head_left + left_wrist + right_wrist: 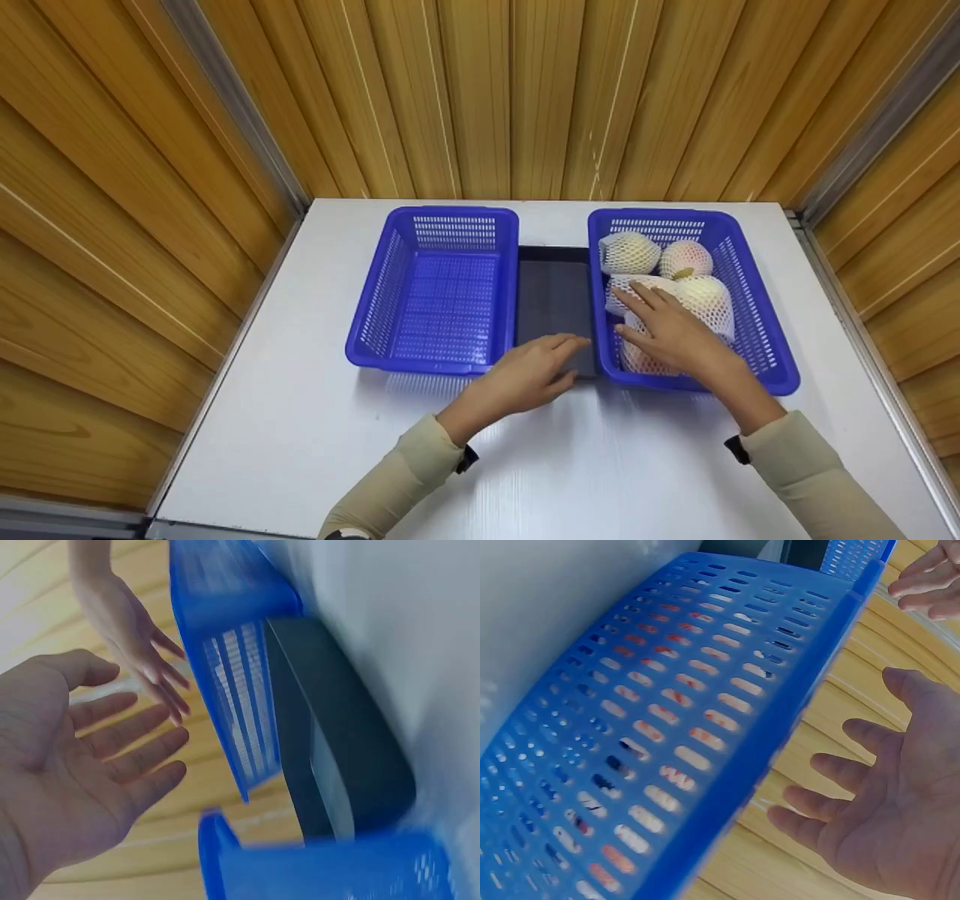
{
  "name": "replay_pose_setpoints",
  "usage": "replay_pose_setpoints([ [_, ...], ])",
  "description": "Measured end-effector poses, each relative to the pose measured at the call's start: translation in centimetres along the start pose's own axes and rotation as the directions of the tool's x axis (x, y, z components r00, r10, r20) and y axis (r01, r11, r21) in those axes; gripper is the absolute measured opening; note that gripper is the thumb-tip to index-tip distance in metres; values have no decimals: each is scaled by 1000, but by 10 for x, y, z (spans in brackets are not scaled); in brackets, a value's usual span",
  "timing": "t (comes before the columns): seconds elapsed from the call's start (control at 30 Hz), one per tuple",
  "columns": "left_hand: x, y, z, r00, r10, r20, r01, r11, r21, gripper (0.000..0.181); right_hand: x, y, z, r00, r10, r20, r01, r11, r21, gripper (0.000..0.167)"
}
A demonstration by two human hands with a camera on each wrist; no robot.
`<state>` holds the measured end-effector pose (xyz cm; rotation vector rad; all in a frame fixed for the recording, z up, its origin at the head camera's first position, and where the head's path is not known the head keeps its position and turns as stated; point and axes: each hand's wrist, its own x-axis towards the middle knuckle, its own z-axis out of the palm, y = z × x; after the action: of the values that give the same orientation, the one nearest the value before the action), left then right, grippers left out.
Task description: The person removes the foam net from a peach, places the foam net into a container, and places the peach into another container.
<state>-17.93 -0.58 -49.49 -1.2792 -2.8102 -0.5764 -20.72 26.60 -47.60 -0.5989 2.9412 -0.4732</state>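
Observation:
In the head view my right hand (675, 334) hovers over the right blue basket (765, 330), fingers spread and holding nothing. Below it lie several round fruits in white foam nets, among them a pale one (630, 253) and a reddish one (686, 259); the hand hides part of the nearer ones. My left hand (525, 375) is above the near end of a black tray (555, 307), its fingers relaxed and nothing in them. The left wrist view shows that open palm (97, 757) apart from the tray. In the right wrist view the right palm (900, 795) is above the basket rim.
On the left stands another blue basket (450, 307), its bottom bare. The black tray sits between the two baskets on a white table (277, 420). Wooden panel walls (480, 97) rise behind the table and on both sides.

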Motion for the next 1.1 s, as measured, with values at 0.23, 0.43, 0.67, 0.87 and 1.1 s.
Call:
replay_pose_setpoints([
  [0.23,11,10,23,996,-83,25,86,979,-184,50,-6,6,2,996,89,10,-89,995,48,65],
  [0.43,21,9,43,974,-212,78,226,906,-359,55,-8,9,4,994,104,24,-105,993,57,60],
  [0.67,34,7,62,951,-310,25,253,726,-640,57,-7,13,10,994,109,3,-109,993,44,54],
  [0.87,47,7,73,928,-371,-29,184,524,-832,56,-5,18,13,992,126,6,-126,990,65,56],
  [1.1,57,13,76,899,-438,5,210,421,-882,54,-3,21,14,991,134,16,-135,985,107,58],
])
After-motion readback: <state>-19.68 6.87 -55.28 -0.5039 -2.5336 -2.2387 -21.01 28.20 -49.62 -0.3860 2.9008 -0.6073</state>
